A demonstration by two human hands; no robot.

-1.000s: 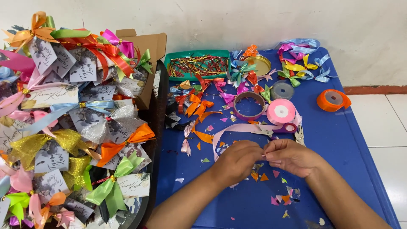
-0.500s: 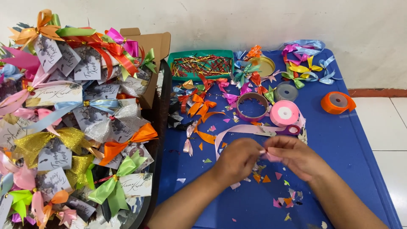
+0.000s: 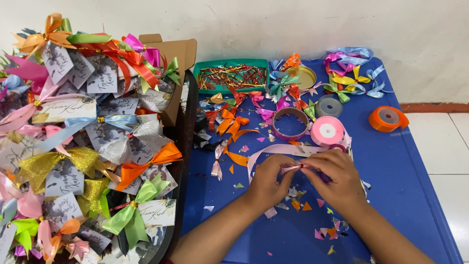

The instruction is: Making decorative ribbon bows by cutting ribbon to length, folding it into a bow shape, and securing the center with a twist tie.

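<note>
Over the blue table (image 3: 420, 161), the left hand (image 3: 266, 182) and right hand (image 3: 337, 178) meet, fingertips pinched together on a small pink ribbon bow (image 3: 291, 168) held just above scattered ribbon scraps (image 3: 305, 205). A pink ribbon roll (image 3: 327, 131) sits just beyond the right hand. Farther back, a green tray (image 3: 200, 73) holds a heap of red and gold twist ties (image 3: 233, 77). On the left, a dark basket (image 3: 172, 230) overflows with tagged packets tied with coloured bows (image 3: 88, 146).
</note>
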